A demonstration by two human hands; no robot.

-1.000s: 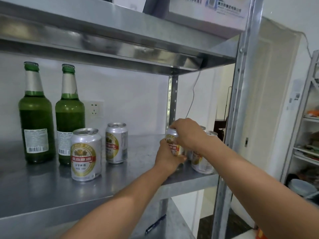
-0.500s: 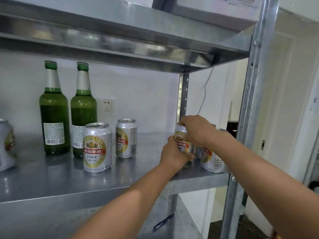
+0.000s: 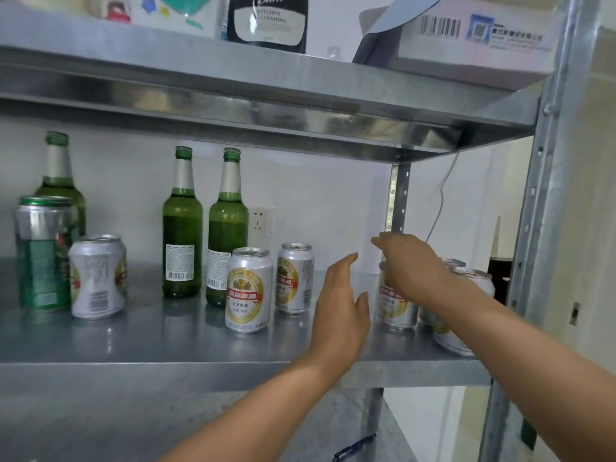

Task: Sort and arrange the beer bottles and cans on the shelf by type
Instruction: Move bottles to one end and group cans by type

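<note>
Silver is what both hands were wrapped around half a second ago, and now they've let go. The left hand (image 3: pixel 340 305) hangs just left of the silver can (image 3: pixel 396 306) with straight, spread fingers and holds nothing. The right hand (image 3: pixel 413 265) is over the can's top with its fingers stretched out leftward; looks like a release to me, though I can't tell if the palm touches the lid. The can stands upright near the right end of the steel shelf (image 3: pixel 166 341), close beside two more cans (image 3: pixel 473 283) half hidden behind the right arm. So the right-end can group seems to be growing. Further out, two matching cans (image 3: pixel 248 290) sit mid-shelf by a pair of green bottles (image 3: pixel 182 228). At the far left a green can (image 3: pixel 41 255), a dented silver can (image 3: pixel 96 276) and another bottle (image 3: pixel 58 175) are mixed together, so I'd say plenty of sorting is left.
</note>
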